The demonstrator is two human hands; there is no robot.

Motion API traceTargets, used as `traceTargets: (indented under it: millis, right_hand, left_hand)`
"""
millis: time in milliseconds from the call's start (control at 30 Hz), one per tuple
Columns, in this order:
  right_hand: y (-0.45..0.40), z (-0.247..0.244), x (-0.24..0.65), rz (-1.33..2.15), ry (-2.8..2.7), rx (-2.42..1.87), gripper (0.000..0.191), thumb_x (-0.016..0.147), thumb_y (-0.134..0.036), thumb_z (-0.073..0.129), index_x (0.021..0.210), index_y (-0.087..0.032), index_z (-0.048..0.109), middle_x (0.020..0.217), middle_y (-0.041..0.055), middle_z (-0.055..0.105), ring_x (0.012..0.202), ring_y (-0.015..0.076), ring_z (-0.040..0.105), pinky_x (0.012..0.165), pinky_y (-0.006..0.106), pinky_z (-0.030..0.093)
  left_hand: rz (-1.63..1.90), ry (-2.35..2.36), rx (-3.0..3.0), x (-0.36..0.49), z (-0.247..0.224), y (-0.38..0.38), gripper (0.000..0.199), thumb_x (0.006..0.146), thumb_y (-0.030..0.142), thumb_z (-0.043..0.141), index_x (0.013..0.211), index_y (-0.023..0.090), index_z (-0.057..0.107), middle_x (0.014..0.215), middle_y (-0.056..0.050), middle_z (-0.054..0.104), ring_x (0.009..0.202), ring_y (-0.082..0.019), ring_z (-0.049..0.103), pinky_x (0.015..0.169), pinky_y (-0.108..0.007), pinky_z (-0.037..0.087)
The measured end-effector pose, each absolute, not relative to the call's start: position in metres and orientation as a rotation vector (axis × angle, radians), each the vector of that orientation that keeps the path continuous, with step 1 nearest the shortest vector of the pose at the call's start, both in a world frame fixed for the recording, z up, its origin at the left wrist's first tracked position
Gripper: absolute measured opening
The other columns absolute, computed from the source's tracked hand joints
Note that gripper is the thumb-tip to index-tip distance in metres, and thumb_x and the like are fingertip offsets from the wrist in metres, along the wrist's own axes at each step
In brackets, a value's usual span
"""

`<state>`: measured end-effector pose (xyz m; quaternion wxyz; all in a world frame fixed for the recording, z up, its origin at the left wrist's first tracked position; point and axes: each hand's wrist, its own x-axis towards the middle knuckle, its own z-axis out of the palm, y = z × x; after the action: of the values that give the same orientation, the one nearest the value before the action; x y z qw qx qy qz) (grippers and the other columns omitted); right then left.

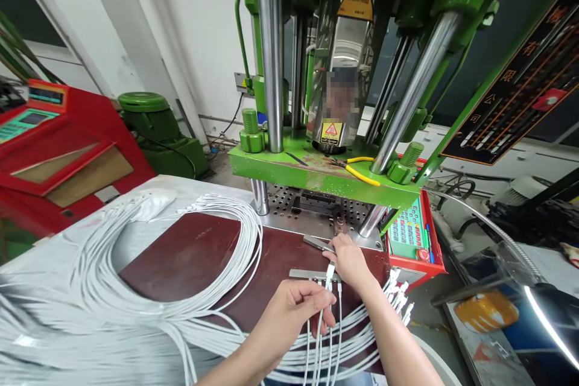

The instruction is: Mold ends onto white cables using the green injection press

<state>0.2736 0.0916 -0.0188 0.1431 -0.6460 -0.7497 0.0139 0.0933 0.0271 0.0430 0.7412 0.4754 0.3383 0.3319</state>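
Note:
My left hand (301, 309) is closed, thumb and fingers pinching a white USB cable (329, 277) just below its plug, which points up and away. My right hand (347, 259) is closed on a flat metal bar (315, 243) near the front of the press. Between the two hands, a second metal bar (302, 274) lies on the dark red board (271, 253). Several white cables (340, 307) hang from that bar toward me, their plugs lined along it. My left fingers partly cover these cables.
A green press (316, 172) stands ahead, yellow-handled pliers (363, 178) on its plate. Coiled white cables (246, 241) cover the left of the table, and a bundle of cable ends (398, 295) lies right. Beyond is a red control box (425, 235); a lit lamp (549, 325) hangs right.

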Motion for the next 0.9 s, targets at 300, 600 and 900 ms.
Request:
traceTargets:
  millis: [300,600,900]
  right_hand:
    - [0.091,-0.022,0.279,0.070,-2.123,-1.819,0.018,0.083,-0.033,0.068,0.091,-0.018,0.062,0.091,0.0070,0.060,0.091,0.0244,0.055,0.079,0.035,0.046]
    - [0.087,-0.023,0.283,0.103,-1.889,-1.688,0.024,0.087,-0.036,0.063,0.102,-0.017,0.061,0.094,0.0066,0.059,0.092,0.0236,0.055,0.077,0.034,0.047]
    - [0.086,-0.020,0.283,0.169,-1.773,-1.593,0.022,0.090,-0.037,0.057,0.098,-0.018,0.063,0.088,0.0057,0.061,0.087,0.0218,0.056,0.075,0.032,0.046]
  left_hand:
    - [0.635,0.761,1.028,0.115,0.034,0.039,0.033,0.075,0.043,0.067,0.060,0.013,0.062,0.056,-0.003,0.062,0.048,-0.011,0.050,0.049,-0.023,0.037]
    - [0.603,1.029,1.397,0.124,0.034,0.045,0.031,0.080,0.042,0.058,0.060,0.018,0.056,0.058,-0.002,0.063,0.053,-0.013,0.049,0.054,-0.025,0.037]
    - [0.610,1.048,1.401,0.127,0.038,0.048,0.033,0.081,0.043,0.055,0.058,0.019,0.058,0.056,-0.001,0.060,0.053,-0.014,0.048,0.054,-0.025,0.036]
